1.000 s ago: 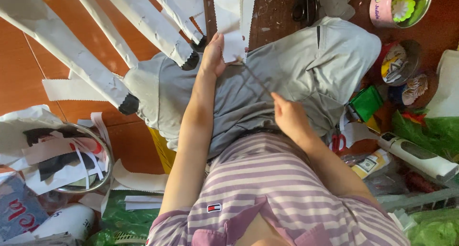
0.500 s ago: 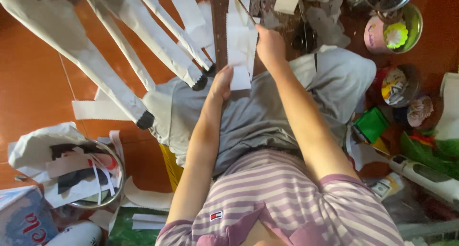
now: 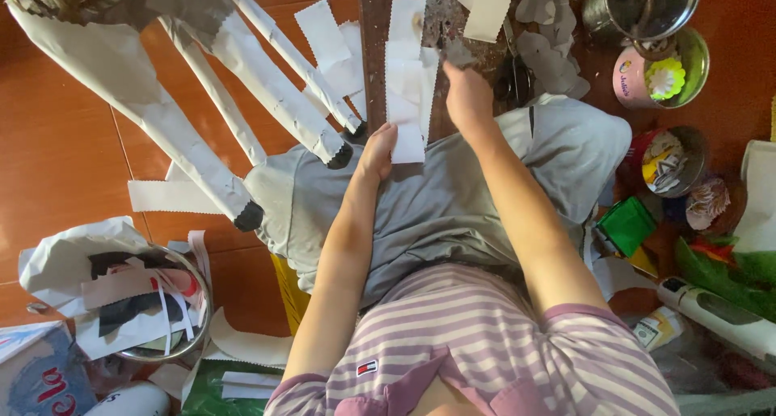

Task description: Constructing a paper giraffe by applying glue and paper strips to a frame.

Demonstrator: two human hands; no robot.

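- White paper strips [image 3: 406, 84] with pinked edges, stacked on a dark wooden board [image 3: 373, 28] over the knees; likely light, limp, easily torn; best pinched near an end
- Left hand [image 3: 377, 151] pins the stack's lower end, fingers flat
- Right hand [image 3: 467, 92] pinches a small grey scrap [image 3: 458, 54]
- Paper-wrapped sticks [image 3: 242, 84] to the left; steel pot [image 3: 643, 8] far right

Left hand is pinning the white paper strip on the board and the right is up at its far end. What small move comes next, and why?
Probably bring the right hand down onto the upper part of the white paper strip and press it flat. The left hand touches only the strip's lower edge, the strip overlaps other strips on the dark wooden board, and the right fingers sit just beside it, pinching a small grey scrap.
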